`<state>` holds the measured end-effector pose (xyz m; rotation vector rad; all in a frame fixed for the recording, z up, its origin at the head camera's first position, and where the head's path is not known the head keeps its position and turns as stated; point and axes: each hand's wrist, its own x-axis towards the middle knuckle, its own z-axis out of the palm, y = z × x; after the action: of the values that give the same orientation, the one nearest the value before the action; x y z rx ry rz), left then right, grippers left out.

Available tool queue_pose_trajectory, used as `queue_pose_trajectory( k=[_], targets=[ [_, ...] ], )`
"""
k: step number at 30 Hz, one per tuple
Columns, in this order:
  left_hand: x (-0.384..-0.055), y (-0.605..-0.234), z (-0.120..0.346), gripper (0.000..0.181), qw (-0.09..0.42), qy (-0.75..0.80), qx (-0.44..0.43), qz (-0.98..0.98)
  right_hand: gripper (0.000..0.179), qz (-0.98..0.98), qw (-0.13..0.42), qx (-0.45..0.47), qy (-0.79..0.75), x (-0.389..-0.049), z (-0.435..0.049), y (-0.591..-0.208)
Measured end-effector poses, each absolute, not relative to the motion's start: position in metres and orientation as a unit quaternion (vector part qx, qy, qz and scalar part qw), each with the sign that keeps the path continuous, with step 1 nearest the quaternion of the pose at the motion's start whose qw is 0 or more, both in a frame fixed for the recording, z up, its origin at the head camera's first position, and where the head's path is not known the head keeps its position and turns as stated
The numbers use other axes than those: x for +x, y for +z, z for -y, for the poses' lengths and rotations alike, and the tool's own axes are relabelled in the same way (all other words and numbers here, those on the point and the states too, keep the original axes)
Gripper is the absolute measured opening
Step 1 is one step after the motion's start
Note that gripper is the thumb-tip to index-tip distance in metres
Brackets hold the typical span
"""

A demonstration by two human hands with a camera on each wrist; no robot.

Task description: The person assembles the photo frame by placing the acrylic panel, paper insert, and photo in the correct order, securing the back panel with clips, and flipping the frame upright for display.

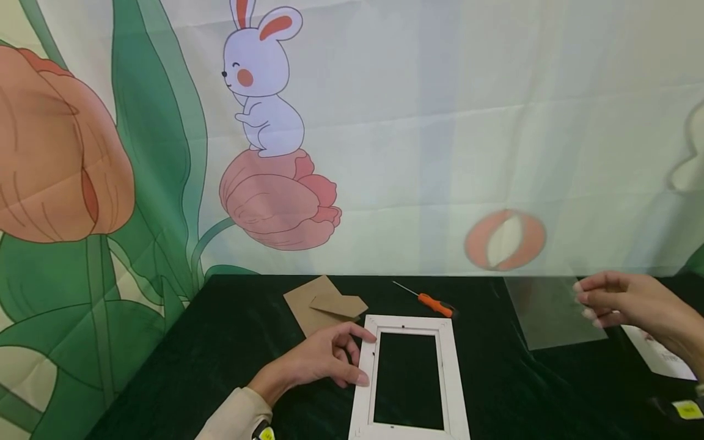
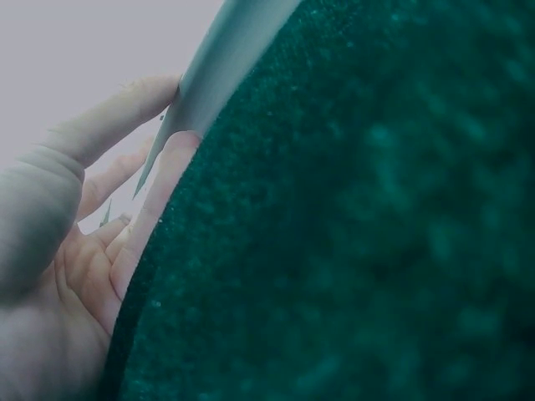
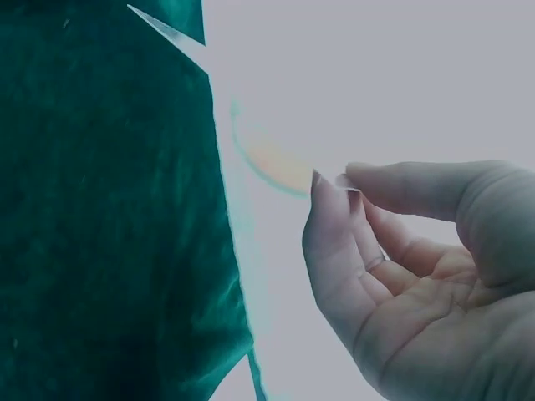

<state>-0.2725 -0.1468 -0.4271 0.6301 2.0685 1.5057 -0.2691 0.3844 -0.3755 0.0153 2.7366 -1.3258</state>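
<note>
A white rectangular picture frame (image 1: 453,379) lies on the dark green cloth, its opening showing the cloth through it. My left hand (image 1: 316,360) grips the frame's left side between thumb and fingers; in the left wrist view the thumb (image 2: 125,117) presses against the pale edge. On the right, a thin clear sheet (image 1: 550,318) hangs tilted from my right hand (image 1: 640,305), pinched at its edge. The right wrist view shows the thumb (image 3: 418,185) and fingertips meeting, with most of the sheet washed out by glare.
Brown cardboard pieces (image 1: 308,302) lie at the back left, one on another. An orange-handled screwdriver (image 1: 436,304) rests behind the frame. A white printed card (image 1: 657,354) lies partly beneath my right hand. The printed curtain (image 1: 385,153) hangs at the table's back edge.
</note>
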Motion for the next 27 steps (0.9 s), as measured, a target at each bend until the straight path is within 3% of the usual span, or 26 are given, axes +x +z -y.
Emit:
queue_pose_trajectory(
  k=[8, 15, 27],
  targets=[
    [-0.273, -0.426, 0.146, 0.055, 0.253, 0.551, 0.230, -0.761, 0.058, -0.894, 0.014, 0.001, -0.448, -0.261, -0.362, -0.359],
    [-0.273, -0.427, 0.147, 0.055, 0.256, 0.553, 0.227, -0.760, 0.051, -0.881, 0.007, -0.026, -0.473, -0.254, -0.339, -0.346],
    [-0.273, -0.426, 0.147, 0.055, 0.258, 0.553, 0.226, -0.759, 0.042, -0.831, 0.049, -0.083, -0.548, -0.241, -0.302, -0.339]
  ],
)
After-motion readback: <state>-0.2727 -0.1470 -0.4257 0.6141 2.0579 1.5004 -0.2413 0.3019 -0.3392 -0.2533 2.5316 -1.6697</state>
